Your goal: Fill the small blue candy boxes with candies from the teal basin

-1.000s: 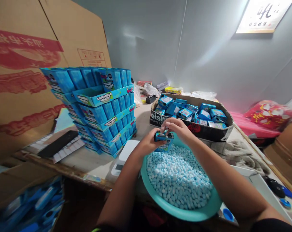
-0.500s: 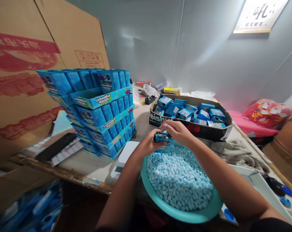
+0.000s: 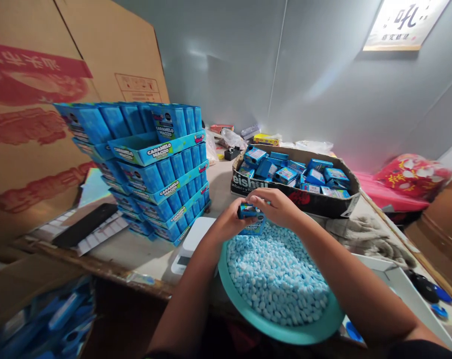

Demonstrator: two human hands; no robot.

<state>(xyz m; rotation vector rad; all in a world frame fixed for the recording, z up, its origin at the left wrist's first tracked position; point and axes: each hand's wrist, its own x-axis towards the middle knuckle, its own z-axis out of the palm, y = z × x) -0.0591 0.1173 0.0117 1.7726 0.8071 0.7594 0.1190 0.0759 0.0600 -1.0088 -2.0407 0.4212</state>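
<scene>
Now the right hand (image 3: 276,205) sits lower and flatter over the mouth of the small Caramelo Macizo box (image 3: 252,228), whereas a second ago its fingers arched above the top and pale pieces showed along the opening; at this moment those fingers hide much of it. The box is bright blue, with white lettering partly covered on its front and a darker strip near the top. It stands roughly upright above the far-left rim of the turquoise basin (image 3: 281,335), which holds pale blue and white candies (image 3: 274,274). The left hand (image 3: 230,219) is clamped on the box's left side, thumb across the front, so the box projects rightward from that grip. The right fingertips are bunched at its top edge; whether they pinch anything, I cannot tell. Just left of the basin lies a white scale (image 3: 199,235).
</scene>
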